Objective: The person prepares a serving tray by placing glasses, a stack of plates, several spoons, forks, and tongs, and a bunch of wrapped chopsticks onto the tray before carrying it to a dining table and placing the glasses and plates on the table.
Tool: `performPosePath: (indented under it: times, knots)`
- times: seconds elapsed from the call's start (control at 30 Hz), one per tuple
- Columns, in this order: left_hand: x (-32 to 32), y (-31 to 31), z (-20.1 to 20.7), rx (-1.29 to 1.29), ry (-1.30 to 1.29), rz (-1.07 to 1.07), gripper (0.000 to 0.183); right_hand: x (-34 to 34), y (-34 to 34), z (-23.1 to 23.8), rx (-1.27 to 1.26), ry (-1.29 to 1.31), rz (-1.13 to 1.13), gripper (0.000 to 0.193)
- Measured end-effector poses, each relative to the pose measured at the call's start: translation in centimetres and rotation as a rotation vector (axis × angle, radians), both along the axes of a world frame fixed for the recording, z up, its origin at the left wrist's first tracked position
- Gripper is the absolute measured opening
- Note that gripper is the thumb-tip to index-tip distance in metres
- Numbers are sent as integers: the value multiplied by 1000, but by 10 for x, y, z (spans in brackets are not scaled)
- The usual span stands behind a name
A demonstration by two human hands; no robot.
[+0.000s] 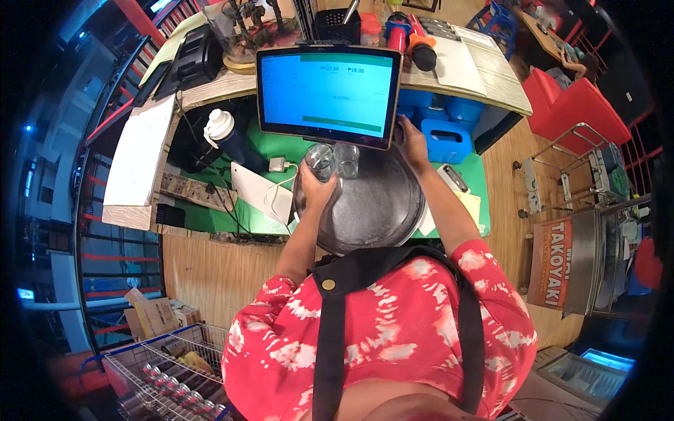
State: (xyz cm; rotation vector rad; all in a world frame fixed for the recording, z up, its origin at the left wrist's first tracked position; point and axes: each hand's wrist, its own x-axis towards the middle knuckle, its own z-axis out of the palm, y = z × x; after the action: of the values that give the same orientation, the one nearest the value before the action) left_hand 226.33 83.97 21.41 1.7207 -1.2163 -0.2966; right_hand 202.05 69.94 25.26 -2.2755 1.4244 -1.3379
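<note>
At the left hand, the grip is being closed around the side of 1 clear glass. A 2nd glass is being seen just to its right, at the far part of a round metal tray. The left forearm is being held forward and angled inward. The right hand is being held near the lower right corner of a tablet, beside a blue container; its fingers are being partly obscured, so its opening and any hold cannot be told. The right forearm is being likewise angled inward.
</note>
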Motion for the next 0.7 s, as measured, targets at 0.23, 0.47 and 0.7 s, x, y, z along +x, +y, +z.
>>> performPosePath:
  times: [0.23, 0.47, 0.7]
  knots:
    - [-5, 15, 20, 18, -10, 106, 88, 65, -36, -20, 187, 90, 76, 29]
    - [-48, 113, 25, 93, -52, 165, 73, 81, -73, -87, 983, -1100, 374, 45]
    - [-137, 233, 62, 244, -48, 375, 65, 20, -17, -30, 408, 340, 165, 40]
